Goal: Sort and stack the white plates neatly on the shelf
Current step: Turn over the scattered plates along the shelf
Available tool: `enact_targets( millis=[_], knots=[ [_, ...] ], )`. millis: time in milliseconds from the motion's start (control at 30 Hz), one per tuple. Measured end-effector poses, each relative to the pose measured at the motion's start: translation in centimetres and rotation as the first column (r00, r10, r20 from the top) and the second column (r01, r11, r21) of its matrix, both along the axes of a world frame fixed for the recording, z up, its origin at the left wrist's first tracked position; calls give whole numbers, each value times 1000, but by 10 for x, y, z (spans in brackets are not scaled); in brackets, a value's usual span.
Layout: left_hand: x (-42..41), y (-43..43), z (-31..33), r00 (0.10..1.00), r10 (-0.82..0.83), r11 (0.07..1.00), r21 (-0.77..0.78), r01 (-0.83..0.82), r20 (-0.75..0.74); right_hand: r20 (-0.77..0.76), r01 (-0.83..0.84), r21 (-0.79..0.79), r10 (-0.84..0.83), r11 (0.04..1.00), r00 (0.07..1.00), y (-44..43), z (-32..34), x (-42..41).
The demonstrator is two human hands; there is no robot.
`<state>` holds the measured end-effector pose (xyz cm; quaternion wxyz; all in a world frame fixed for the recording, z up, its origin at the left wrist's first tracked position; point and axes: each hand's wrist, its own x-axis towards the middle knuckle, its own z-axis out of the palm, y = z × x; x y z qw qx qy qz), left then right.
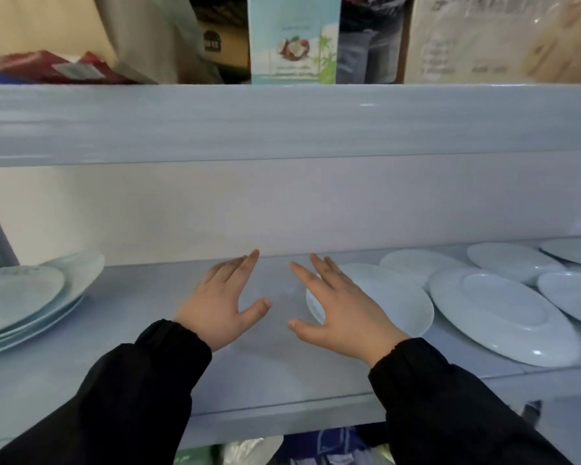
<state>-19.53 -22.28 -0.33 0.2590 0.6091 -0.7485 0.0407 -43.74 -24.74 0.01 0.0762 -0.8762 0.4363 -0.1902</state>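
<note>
White plates (503, 317) (round, glossy), perhaps ceramic, smooth grey shelf (265, 374)

A stack of white plates (17, 297) sits at nine o'clock on the pale shelf (249, 374). Loose plates (514, 260) overlap around three o'clock, and the largest plate (503, 317) lies upside down.

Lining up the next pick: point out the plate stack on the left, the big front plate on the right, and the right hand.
plate stack (17, 297), head view, top plate's face.
big front plate (503, 313), head view, its flat centre.
right hand (349, 320), head view, back of the hand.
</note>
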Motion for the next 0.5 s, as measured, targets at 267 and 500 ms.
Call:
enact_targets(
  millis=[267, 500],
  knots=[
    [-50, -15, -8, 998, -56, 998, 16, 56, 12, 12, 68, 18, -68, 998, 998, -1, -10, -56],
    [-69, -21, -30, 999, -27, 998, 53, 28, -20, -60, 71, 49, -68, 996, 996, -7, -26, -87]
  ],
)
